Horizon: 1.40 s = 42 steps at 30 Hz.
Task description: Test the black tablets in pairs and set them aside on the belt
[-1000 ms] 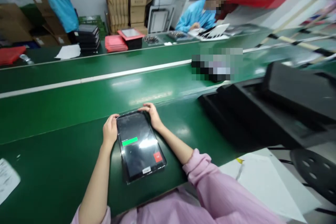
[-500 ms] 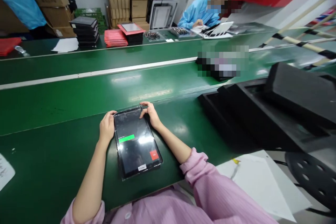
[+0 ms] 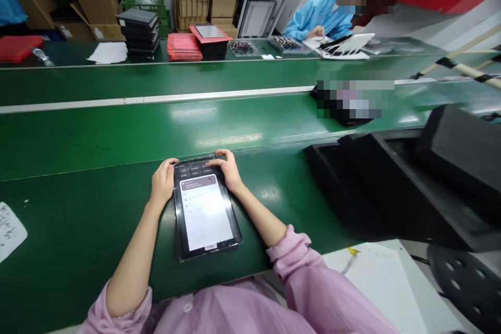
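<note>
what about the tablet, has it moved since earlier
No, it seems not: the tablet still lies with its top edge at the green belt's seam; only the camera view shifted.

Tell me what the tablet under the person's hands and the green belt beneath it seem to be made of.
The tablet looks like glossy glass over a dark frame, going by its sharp shine; its back is hidden. The green conveyor belt looks like smooth PVC or rubber with a satin sheen, though the look cannot settle which.

I log: tablet (image 3: 203, 214) glossy glass, probably plastic-wrapped; belt (image 3: 97, 133) smooth, shiny green rubber; sleeve (image 3: 301, 282) matt cloth.
</note>
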Available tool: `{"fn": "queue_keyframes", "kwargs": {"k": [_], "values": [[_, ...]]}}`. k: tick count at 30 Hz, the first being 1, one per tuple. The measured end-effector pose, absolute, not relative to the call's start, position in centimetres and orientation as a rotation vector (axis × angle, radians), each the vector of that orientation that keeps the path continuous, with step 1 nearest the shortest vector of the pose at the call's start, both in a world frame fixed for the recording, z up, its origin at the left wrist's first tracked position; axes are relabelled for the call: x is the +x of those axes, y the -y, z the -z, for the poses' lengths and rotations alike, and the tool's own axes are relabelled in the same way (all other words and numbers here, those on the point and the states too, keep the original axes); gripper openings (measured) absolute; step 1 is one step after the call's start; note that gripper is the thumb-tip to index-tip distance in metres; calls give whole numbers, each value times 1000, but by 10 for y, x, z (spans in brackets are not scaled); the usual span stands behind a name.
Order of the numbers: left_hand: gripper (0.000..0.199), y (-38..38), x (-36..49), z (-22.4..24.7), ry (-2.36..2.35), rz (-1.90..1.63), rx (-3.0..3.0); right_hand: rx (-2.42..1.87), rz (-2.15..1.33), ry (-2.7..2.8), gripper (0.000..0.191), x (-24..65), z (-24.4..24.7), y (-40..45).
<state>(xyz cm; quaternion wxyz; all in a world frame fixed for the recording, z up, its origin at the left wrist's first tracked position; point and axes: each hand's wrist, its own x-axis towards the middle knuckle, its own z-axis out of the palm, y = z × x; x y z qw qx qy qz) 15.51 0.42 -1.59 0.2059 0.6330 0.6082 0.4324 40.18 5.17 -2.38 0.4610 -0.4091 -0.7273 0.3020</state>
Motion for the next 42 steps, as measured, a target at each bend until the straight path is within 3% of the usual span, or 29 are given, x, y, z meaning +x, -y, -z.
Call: {"fn": "queue_keyframes", "kwargs": {"k": [9, 15, 24, 30, 36, 42], "values": [[58, -3, 154, 18, -1685, -1184, 1890, -1219, -834, 1430, 57, 394, 29, -52], [59, -3, 151, 18, -1686, -1229, 1899, -1132, -992, 1338, 62, 395, 28, -57], [65, -4, 145, 19, -1710, -1221, 1955, -550, -1652, 999, 60, 386, 18, -59], [68, -5, 146, 19, -1704, -1192, 1966, -875, -1269, 1266, 65, 396, 22, -64], [67, -6, 148, 18, -1691, -1211, 1885, -866, -864, 1887, 65, 400, 12, -54], [51, -9, 142, 19, -1758, -1257, 1556, -926, -780, 1766, 68, 418, 0, -50]]}}
